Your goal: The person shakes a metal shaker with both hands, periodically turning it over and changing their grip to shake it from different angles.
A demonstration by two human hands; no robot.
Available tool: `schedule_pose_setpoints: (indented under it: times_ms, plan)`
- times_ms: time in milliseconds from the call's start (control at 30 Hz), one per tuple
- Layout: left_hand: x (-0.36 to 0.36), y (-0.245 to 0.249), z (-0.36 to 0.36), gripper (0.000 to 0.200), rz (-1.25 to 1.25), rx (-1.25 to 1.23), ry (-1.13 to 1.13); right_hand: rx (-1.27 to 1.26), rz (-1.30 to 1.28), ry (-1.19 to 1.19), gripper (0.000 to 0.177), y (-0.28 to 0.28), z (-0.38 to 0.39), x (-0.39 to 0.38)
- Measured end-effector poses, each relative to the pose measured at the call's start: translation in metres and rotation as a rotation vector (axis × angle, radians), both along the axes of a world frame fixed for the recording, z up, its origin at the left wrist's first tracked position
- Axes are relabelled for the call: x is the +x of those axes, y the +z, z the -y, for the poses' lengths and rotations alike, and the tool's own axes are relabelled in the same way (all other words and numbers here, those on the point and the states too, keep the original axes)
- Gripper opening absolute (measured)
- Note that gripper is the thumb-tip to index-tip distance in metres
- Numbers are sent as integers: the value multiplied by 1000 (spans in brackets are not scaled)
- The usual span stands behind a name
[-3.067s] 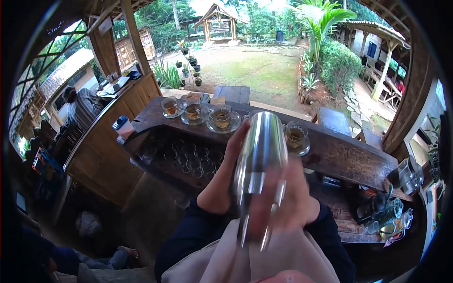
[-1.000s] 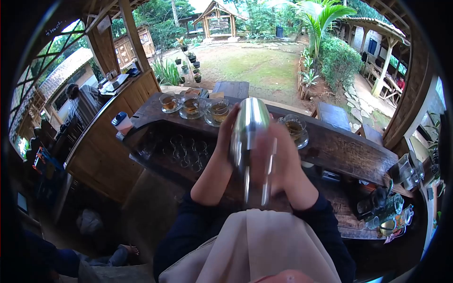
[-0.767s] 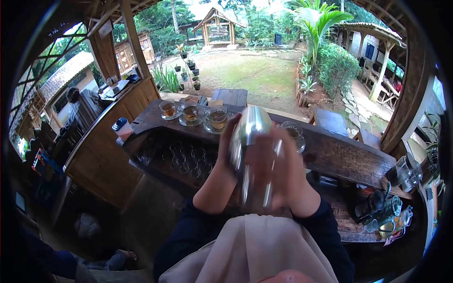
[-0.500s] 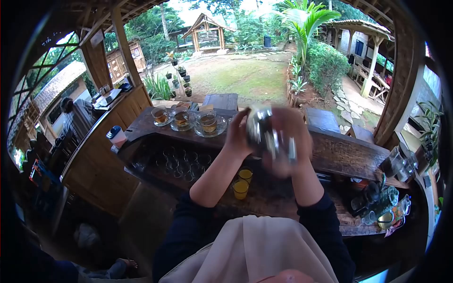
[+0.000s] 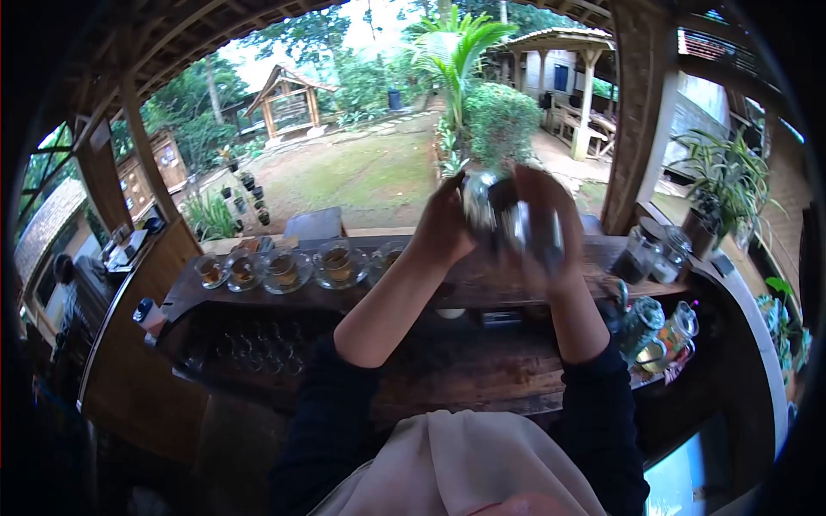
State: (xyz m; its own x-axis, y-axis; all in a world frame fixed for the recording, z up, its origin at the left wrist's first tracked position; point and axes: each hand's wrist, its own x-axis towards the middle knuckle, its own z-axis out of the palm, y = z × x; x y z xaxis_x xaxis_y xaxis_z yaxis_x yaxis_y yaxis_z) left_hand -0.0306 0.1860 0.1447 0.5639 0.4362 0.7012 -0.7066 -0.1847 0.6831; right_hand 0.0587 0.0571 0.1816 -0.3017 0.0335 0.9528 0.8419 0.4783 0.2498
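The person holds a shiny steel cocktail shaker (image 5: 503, 215) up high with both hands, above the long dark wooden counter (image 5: 482, 284). The left hand (image 5: 447, 225) is closed around its left end, and the right hand (image 5: 546, 225) wraps the right side, fingers curled tight on the metal. The shaker is blurred and lies tilted — almost sideways between the two palms.

Below the left forearm, a row of clear glass cups of brown tea on saucers (image 5: 284, 268) stands along the counter edge. Empty small glasses (image 5: 258, 351) sit on the lower shelf. To the right, glass jars and pitchers (image 5: 658, 331) are grouped near the counter corner.
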Motion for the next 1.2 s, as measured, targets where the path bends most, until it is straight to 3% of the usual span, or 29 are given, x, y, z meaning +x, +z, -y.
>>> schedule_pose_setpoints:
  times_ms: [33, 67, 100, 133, 167, 200, 233, 267, 300, 333, 400, 433, 467, 533, 600, 633, 667, 700, 800, 833, 867, 933, 967, 1000, 1033, 1067, 1133, 1167, 1200]
  plan:
    - [17, 2, 0, 33, 3, 4, -20, -242, -461, 191, 39, -1, -11, 20]
    - [35, 6, -2, 36, -149, -486, -136, -480, -928, 383, 41, -4, -12, 35]
    - [50, 10, -1, 40, -309, -968, -248, -363, -802, 398, 42, 4, 9, 34]
    - [57, 21, 7, 40, -309, -951, -266, -241, -665, 415, 42, 17, 34, 29]
    - [56, 33, 20, 35, -180, -780, -446, -88, -340, 242, 48, 22, 55, 31]
    - [50, 44, 36, 29, -55, -611, -617, -340, -420, -27, 50, 21, 97, 31]
    - [35, 58, 64, 33, 63, -364, -604, -587, -499, -300, 52, 8, 138, 26]
    - [25, 66, 86, 38, 181, -117, -588, -431, -658, -80, 47, -34, 155, 7]
    - [35, 60, 87, 47, 335, 177, -760, -263, -799, 140, 52, -66, 160, -2]
    - [45, 71, 108, 46, 441, 211, -811, -250, -796, 121, 52, -59, 158, 13]
    - [71, 73, 103, 39, 181, 78, -679, 24, -211, 41, 38, -12, 141, 64]
    - [86, 87, 114, 36, 63, -102, -547, 146, 83, 9, 36, 10, 132, 87]
    - [126, 84, 88, 40, -6, -380, -1172, 262, 379, -19, 39, 20, 129, 103]
    - [155, 75, 93, 39, -85, -102, -440, -76, -102, -3, 48, 13, 133, 123]
    - [177, 84, 106, 35, -253, -574, -858, -56, -240, -26, 55, 17, 155, 132]
    - [169, 93, 123, 33, -253, -519, -866, 30, -112, -121, 56, 20, 175, 124]
    - [161, 95, 142, 26, -178, -456, -887, 144, 133, -70, 60, 23, 192, 120]
    - [152, 96, 163, 26, -181, -456, -891, 5, -26, -245, 53, 4, 222, 111]
    - [141, 102, 214, 42, 518, 316, -1079, 143, 122, -360, 50, 13, 233, 137]
    - [151, 98, 213, 47, 476, 312, -947, 209, 195, -404, 49, 17, 232, 145]
    - [164, 91, 211, 36, 305, 80, -920, 276, 264, -449, 48, 18, 231, 152]
    - [222, 94, 197, 27, 58, -195, -652, 409, 391, -555, 47, 16, 233, 172]
    - [253, 88, 180, 25, -124, -406, -731, -7, -276, -234, 51, -4, 215, 228]
    - [279, 80, 168, 26, -312, -615, -805, 131, -158, -225, 48, 27, 208, 198]
    - [267, 84, 172, 25, -407, -595, -593, 67, -406, -27, 50, 26, 211, 200]
    - [258, 87, 181, 26, -416, -610, -546, 2, -657, 176, 52, 24, 212, 204]
    - [246, 91, 180, 24, -290, -419, -837, 296, 15, -341, 45, 34, 236, 180]
    - [236, 93, 190, 24, -287, -418, -835, 180, -352, -93, 52, -3, 261, 178]
    - [220, 93, 207, 23, -33, -199, -872, 53, -714, 159, 59, -36, 282, 179]
